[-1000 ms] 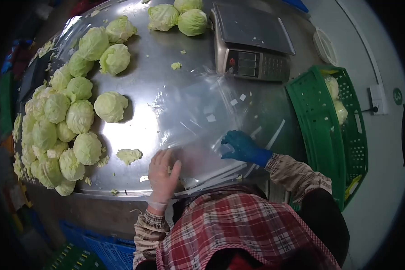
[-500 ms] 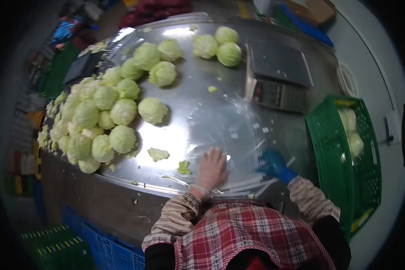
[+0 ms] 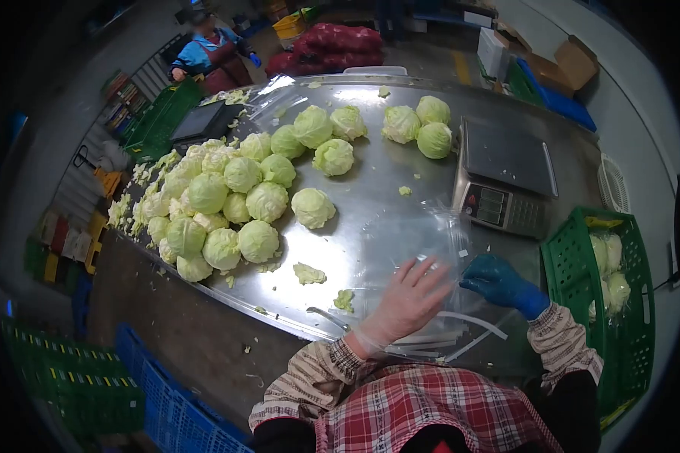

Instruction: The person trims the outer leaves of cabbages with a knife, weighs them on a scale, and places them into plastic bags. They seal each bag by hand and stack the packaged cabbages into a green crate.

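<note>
A stack of clear plastic bags (image 3: 400, 249) lies flat on the steel table. Over its near part is my left hand (image 3: 406, 303) in a thin see-through glove, fingers spread and holding nothing. My right hand (image 3: 502, 283), in a blue glove, is at the right edge of the bags. Its fingers are bent together; what is between the fingertips cannot be made out. White strips (image 3: 472, 323) lie below the hands. Left of my left wrist are a slim curved metal tool (image 3: 329, 317) and a small leaf scrap (image 3: 344, 300).
A heap of cabbages (image 3: 208, 192) covers the table's left; three cabbages (image 3: 434, 140) sit at the back beside a weighing scale (image 3: 506, 162). At right stands a green crate (image 3: 574, 275) with wrapped cabbages. Across the table, a person (image 3: 211, 53) stands near red sacks (image 3: 336, 45).
My left hand has lifted and shifted right across the bags, fingers now spread wider. My right hand stays at their right edge, fingers drawn together. The view has tilted up, showing more of the room.
</note>
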`<state>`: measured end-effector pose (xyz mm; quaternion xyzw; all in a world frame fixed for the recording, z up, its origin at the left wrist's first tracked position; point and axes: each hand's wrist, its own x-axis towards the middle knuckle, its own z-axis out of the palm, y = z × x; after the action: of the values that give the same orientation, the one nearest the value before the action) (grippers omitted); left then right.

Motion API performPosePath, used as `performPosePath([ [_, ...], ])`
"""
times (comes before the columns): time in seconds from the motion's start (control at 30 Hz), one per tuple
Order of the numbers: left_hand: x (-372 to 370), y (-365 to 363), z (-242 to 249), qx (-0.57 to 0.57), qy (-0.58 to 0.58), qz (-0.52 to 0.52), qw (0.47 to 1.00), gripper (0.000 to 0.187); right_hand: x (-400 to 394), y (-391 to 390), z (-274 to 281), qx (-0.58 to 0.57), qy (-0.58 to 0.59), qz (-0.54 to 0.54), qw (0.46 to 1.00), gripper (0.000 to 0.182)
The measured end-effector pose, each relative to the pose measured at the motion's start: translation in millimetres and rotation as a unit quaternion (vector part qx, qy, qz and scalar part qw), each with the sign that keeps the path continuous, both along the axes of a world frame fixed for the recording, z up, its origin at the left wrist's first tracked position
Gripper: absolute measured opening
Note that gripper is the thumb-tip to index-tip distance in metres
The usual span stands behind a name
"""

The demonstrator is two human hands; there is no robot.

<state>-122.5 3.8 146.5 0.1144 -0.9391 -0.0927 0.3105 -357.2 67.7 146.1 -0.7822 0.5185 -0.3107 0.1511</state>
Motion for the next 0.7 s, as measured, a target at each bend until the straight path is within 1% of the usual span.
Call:
performPosePath([
  [0.03, 2, 0, 5, -0.003, 0.002, -0.001, 1.0, 0.047, 3, -3, 8, 0.01, -0.008, 0.027, 1.0, 0.01],
  [0.07, 4, -2, 9, 0.038, 0.054, 0.002, 0.998, 0.036, 6, -6, 23, 0.006, -0.003, 0.021, 1.0, 0.01],
  [0.1, 4, -4, 14, 0.079, 0.106, 0.0, 0.991, 0.027, 10, -7, 40, 0.09, -0.03, 0.008, 0.995, 0.011],
  [0.13, 4, -5, 21, 0.077, 0.111, -0.01, 0.991, 0.027, 10, -7, 51, 0.174, -0.06, -0.006, 0.983, 0.013],
  [0.17, 8, -6, 29, 0.108, 0.136, 0.016, 0.985, 0.024, 6, -8, 52, 0.216, -0.074, 0.034, 0.973, 0.019],
  [0.2, 12, -7, 37, 0.138, 0.16, 0.044, 0.976, 0.023, 5, -8, 56, 0.214, -0.074, 0.029, 0.974, 0.019],
  [0.23, 16, -8, 47, 0.134, 0.162, 0.077, 0.975, 0.019, 5, -8, 63, 0.115, -0.11, 0.021, 0.987, 0.025],
  [0.27, 20, -12, 48, 0.132, 0.161, 0.072, 0.975, 0.019, 7, -7, 71, 0.014, -0.144, 0.014, 0.989, 0.032],
  [0.3, 25, -14, 48, 0.169, 0.168, 0.101, 0.966, 0.019, 13, -1, 90, 0.046, -0.196, 0.042, 0.979, 0.045],
  [0.33, 28, -15, 48, 0.207, 0.176, 0.129, 0.954, 0.018, 19, 0, 88, 0.043, -0.194, 0.038, 0.979, 0.045],
  [0.37, 30, -14, 48, 0.248, 0.213, 0.111, 0.939, 0.018, 25, 2, 78, -0.008, -0.066, 0.054, 0.996, 0.044],
  [0.4, 34, -9, 59, 0.266, 0.211, 0.131, 0.931, 0.018, 28, 6, 66, -0.056, 0.063, 0.067, 0.994, 0.044],
  [0.43, 40, -7, 66, 0.191, 0.171, 0.147, 0.955, 0.019, 27, 6, 50, -0.068, 0.131, 0.032, 0.988, 0.042],
  [0.47, 45, -6, 70, 0.112, 0.133, 0.165, 0.971, 0.02, 24, 5, 43, -0.069, 0.132, 0.028, 0.988, 0.042],
  [0.5, 48, -4, 69, 0.112, 0.135, 0.164, 0.971, 0.02, 25, 1, 42, -0.122, 0.127, -0.009, 0.984, 0.039],
  [0.53, 51, 1, 67, -0.006, 0.124, 0.171, 0.977, 0.021, 27, -1, 43, -0.173, 0.12, -0.044, 0.977, 0.036],
  [0.57, 52, 6, 64, -0.124, 0.11, 0.174, 0.971, 0.021, 31, -3, 46, -0.23, 0.124, -0.054, 0.964, 0.033],
  [0.6, 49, 8, 56, -0.152, 0.135, 0.143, 0.969, 0.027, 29, -2, 41, -0.229, 0.123, -0.06, 0.964, 0.033],
  [0.67, 46, 16, 32, -0.125, 0.097, 0.129, 0.979, 0.035, 24, -5, 15, -0.206, 0.162, -0.025, 0.965, 0.031],
  [0.7, 46, 20, 13, -0.101, 0.054, 0.135, 0.984, 0.035, 17, -5, -6, -0.208, 0.164, -0.027, 0.964, 0.031],
])
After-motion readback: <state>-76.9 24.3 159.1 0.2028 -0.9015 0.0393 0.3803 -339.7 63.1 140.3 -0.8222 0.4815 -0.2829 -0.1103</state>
